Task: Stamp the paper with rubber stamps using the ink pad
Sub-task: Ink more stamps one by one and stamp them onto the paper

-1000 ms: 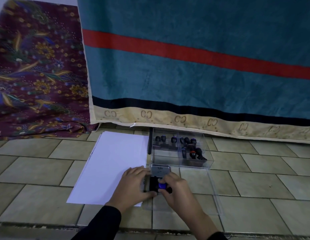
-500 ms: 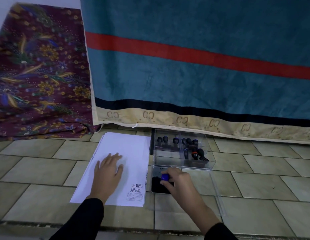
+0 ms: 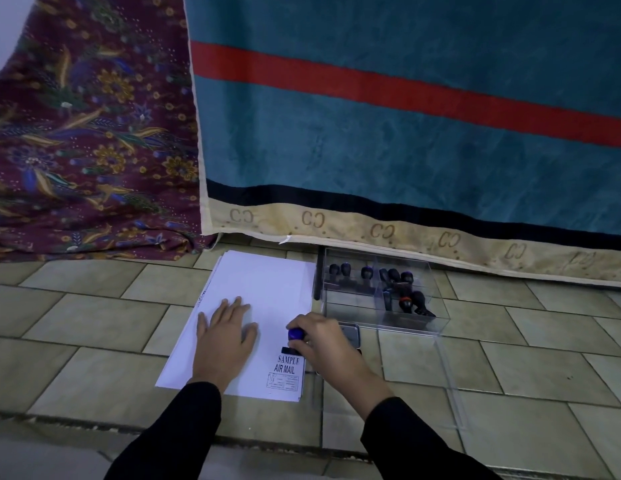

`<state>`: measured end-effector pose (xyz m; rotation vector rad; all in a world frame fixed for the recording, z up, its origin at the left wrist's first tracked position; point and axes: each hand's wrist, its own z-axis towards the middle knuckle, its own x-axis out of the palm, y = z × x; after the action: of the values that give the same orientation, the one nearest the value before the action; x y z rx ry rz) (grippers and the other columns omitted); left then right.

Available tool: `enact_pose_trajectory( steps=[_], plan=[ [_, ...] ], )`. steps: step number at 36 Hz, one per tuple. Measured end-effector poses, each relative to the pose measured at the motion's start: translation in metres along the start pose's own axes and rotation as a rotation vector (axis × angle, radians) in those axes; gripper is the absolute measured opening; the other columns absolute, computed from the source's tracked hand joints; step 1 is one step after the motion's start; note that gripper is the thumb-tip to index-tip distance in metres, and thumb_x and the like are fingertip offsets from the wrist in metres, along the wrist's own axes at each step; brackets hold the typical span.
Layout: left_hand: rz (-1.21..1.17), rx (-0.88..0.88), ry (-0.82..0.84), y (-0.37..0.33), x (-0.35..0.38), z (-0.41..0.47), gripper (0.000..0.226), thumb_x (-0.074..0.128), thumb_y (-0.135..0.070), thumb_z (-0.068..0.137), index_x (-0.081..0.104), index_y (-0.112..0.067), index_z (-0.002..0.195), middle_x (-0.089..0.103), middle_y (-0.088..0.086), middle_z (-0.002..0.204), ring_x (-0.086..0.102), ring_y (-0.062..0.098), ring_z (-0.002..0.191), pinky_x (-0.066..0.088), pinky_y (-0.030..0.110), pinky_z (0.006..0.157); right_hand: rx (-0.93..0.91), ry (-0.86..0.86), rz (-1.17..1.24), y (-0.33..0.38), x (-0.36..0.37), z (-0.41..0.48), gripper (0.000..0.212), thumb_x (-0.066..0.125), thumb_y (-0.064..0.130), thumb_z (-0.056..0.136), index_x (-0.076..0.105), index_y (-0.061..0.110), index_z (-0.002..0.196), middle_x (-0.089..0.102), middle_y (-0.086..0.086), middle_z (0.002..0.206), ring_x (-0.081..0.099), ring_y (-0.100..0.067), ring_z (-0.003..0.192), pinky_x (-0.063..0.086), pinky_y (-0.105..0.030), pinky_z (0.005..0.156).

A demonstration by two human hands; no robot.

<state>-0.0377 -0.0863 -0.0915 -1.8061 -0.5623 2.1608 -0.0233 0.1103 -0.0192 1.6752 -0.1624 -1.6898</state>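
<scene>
The stamp (image 3: 295,336) looks small, light and hard. I think its round blue knob is the best place to hold. My right grip (image 3: 324,342) pinches that knob, low in the middle of the frame, with the stamp down on the paper (image 3: 264,296) just above the printed words (image 3: 287,364). The paper looks thin and floppy, so my left grip (image 3: 226,336) lies flat and open on it.

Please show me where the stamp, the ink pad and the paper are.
stamp (image 3: 295,334): head view, on its blue knob.
ink pad (image 3: 351,333): head view, on its visible grey part.
paper (image 3: 267,289): head view, on its bare upper part.
</scene>
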Motion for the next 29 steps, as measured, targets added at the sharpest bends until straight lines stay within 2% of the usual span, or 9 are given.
enact_pose_trajectory(
  steps=[12, 15, 18, 22, 26, 29],
  plan=[
    [0.006, -0.003, -0.008, -0.003, -0.001, -0.001, 0.045, 0.042, -0.035, 0.097, 0.041, -0.023, 0.141, 0.03, -0.005, 0.156, 0.016, 0.015, 0.147, 0.003, 0.049, 0.119, -0.04, 0.039, -0.052, 0.001, 0.005, -0.001, 0.021, 0.059, 0.013, 0.088, 0.061, 0.007, 0.109, 0.061, -0.01, 0.109, 0.058, -0.023, 0.098, 0.049, -0.031, 0.084],
    [0.021, -0.026, -0.013, -0.007, -0.002, 0.001, 0.044, 0.046, -0.032, 0.094, 0.042, -0.022, 0.137, 0.034, -0.004, 0.153, 0.022, 0.017, 0.144, 0.006, 0.051, 0.118, -0.066, 0.048, -0.067, 0.001, 0.006, -0.003, 0.018, 0.061, 0.011, 0.087, 0.061, 0.007, 0.104, 0.061, -0.011, 0.105, 0.058, -0.024, 0.095, 0.048, -0.031, 0.081],
    [0.03, -0.063, -0.027, -0.014, -0.002, 0.004, 0.042, 0.049, -0.029, 0.09, 0.045, -0.021, 0.131, 0.04, -0.004, 0.146, 0.03, 0.019, 0.138, 0.009, 0.052, 0.117, -0.031, 0.022, -0.038, 0.001, 0.005, 0.0, 0.021, 0.061, 0.012, 0.087, 0.061, 0.007, 0.107, 0.061, -0.01, 0.107, 0.059, -0.023, 0.095, 0.048, -0.029, 0.082],
    [0.044, -0.075, -0.049, -0.017, 0.001, 0.005, 0.04, 0.051, -0.027, 0.088, 0.048, -0.019, 0.127, 0.044, -0.002, 0.14, 0.035, 0.021, 0.134, 0.012, 0.055, 0.116, -0.027, 0.042, -0.041, 0.003, 0.004, 0.001, 0.017, 0.061, 0.01, 0.086, 0.061, 0.007, 0.103, 0.061, -0.01, 0.104, 0.059, -0.024, 0.092, 0.051, -0.033, 0.081],
    [0.043, -0.071, -0.066, -0.016, 0.004, 0.004, 0.041, 0.051, -0.026, 0.087, 0.048, -0.018, 0.128, 0.045, -0.001, 0.14, 0.034, 0.021, 0.135, 0.012, 0.056, 0.116, -0.067, 0.06, -0.064, 0.001, 0.007, -0.002, 0.017, 0.061, 0.009, 0.086, 0.06, 0.006, 0.102, 0.061, -0.011, 0.105, 0.058, -0.024, 0.093, 0.047, -0.03, 0.078],
    [0.045, -0.075, -0.069, -0.017, 0.003, 0.003, 0.04, 0.051, -0.027, 0.087, 0.048, -0.019, 0.126, 0.045, -0.002, 0.139, 0.034, 0.021, 0.134, 0.012, 0.056, 0.116, -0.005, 0.033, 0.007, 0.001, -0.001, 0.003, 0.023, 0.063, 0.01, 0.084, 0.062, 0.008, 0.107, 0.063, -0.012, 0.106, 0.059, -0.023, 0.094, 0.049, -0.028, 0.081]
  ],
)
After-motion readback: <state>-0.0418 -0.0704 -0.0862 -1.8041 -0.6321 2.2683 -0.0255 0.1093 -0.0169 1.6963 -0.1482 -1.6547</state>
